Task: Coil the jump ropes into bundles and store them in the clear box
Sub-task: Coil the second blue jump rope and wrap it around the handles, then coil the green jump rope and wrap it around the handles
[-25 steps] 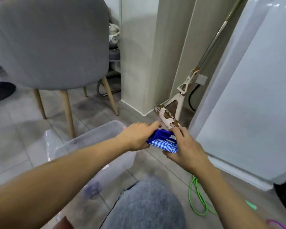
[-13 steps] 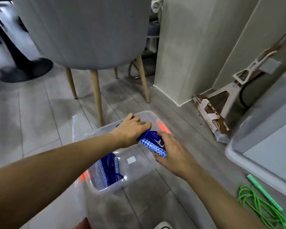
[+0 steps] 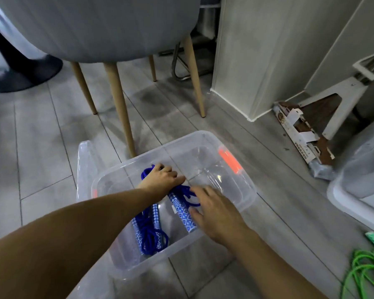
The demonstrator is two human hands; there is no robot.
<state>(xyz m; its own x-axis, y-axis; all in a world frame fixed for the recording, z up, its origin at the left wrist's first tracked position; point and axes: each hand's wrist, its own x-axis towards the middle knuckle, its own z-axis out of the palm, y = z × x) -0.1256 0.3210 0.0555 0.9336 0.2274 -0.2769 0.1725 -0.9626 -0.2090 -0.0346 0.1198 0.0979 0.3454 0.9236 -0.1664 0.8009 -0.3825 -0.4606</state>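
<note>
Braided blue rope (image 3: 180, 209), clear plastic box (image 3: 171, 145)

The box (image 3: 160, 148) around both hands is clear plastic, glossy and smooth, with an orange plastic latch (image 3: 229, 161) beyond the right hand (image 3: 216, 212). Under the left hand (image 3: 160, 180) the blue rope (image 3: 187, 194) is braided cord, matt and rough. Its handles (image 3: 180, 210) by the right hand look smooth, printed blue and white. The floor (image 3: 41, 147) below is grey wood-look plank, matt with a dull sheen. Beyond the left hand the chair (image 3: 95, 24) has matt grey cloth and pale wooden legs (image 3: 119, 104). Right of the right hand, the green rope (image 3: 361, 268) looks like glossy plastic.
</note>
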